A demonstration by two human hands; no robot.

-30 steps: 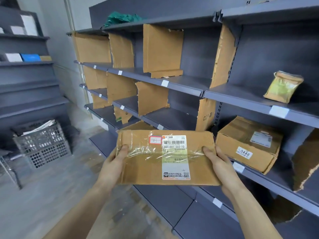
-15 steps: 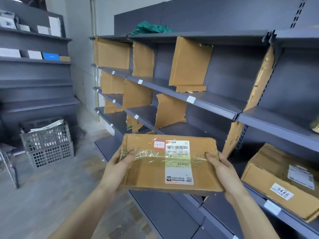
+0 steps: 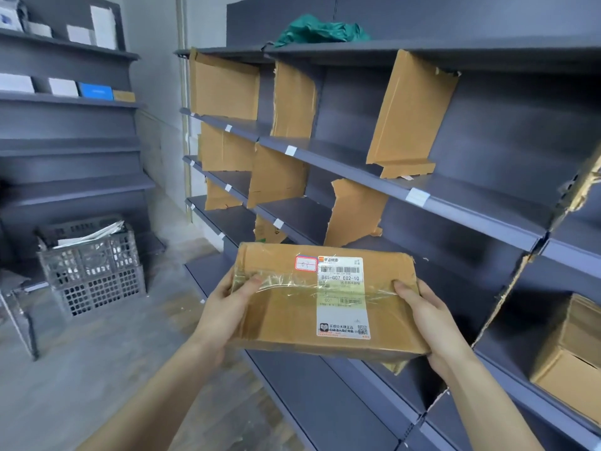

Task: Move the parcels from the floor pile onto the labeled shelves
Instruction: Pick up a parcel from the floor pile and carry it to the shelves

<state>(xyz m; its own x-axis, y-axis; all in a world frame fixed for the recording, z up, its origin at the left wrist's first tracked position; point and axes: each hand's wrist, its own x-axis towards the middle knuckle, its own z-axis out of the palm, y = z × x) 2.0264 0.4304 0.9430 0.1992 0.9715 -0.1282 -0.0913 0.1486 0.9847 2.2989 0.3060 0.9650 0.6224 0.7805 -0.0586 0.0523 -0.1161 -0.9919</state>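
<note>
Brown cardboard up front: the parcel (image 3: pixel 325 301) is held out at chest level, flat side up, short of the shelves. The left hand (image 3: pixel 224 315) has its grip on the left end, thumb lying across the shiny tape on top, fingers hidden beneath. The right hand (image 3: pixel 429 323) clamps the right end the same way, thumb on top. Neither grip is loose; both are wrapped around the box.

By the look of it, this one should handle as stiff but tired: corners crushed, a torn flap hanging under the near right corner. The tape band looks slick, so the bare cardboard at the ends is the better hold. It sits level without visible strain, so probably light to moderate. The shipping label (image 3: pixel 343 297) faces up, and a small red-bordered sticker (image 3: pixel 306 264) beside it carries a handwritten mark I can't read.

Beyond it, grey shelves (image 3: pixel 471 203) run away to the left, split by cardboard dividers (image 3: pixel 411 115), white tags on the front edges. Another box (image 3: pixel 572 359) sits on a shelf at far right. Further off, a grey crate (image 3: pixel 94 275) stands on the floor, and a green bag (image 3: pixel 322 30) lies on the top shelf.
</note>
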